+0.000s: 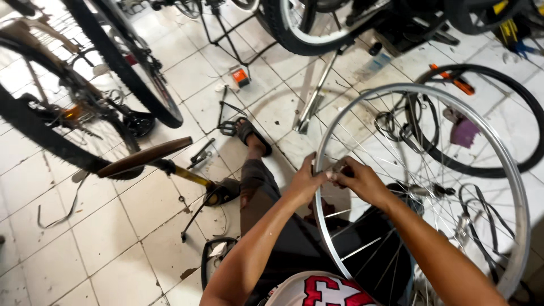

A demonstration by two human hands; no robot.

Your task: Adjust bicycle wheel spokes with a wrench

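**Wheel rim gets hands-on attention on a workshop floor**

Wheel rim (pixel 513 209), bare of any tyre and strung with thin spokes, stands on edge across the lap of a seated person on a white tiled floor (pixel 102 232), seen from the person's own head. At far left, a bicycle's knobbly rear wheel (pixel 34 127) fills the frame's edge, with a brown saddle on its post (pixel 144 157) lying on the tiles just beside it. Moving toward the centre, a small orange-and-white box (pixel 241 76) sits near a silver floor pump (pixel 315 99), and the person's sandalled foot (pixel 252 135) stretches out ahead. Next comes the work itself: the left hand (pixel 305 181) is closed on the rim's near edge from outside, thumb over the metal, while the right hand (pixel 358 178), inside the hoop, is pinched shut with fingertips meeting the left's at the same spot on the rim. What small part, if any, lies between the fingers cannot be made out. To the right, a loose black tyre (pixel 530 113) lies flat on the tiles, well apart from the rim, with cables coiled near it. Judging by the bare rim and the tyre lying separate, the wheel appears far from finished, with the fitting of its tyre yet to come.
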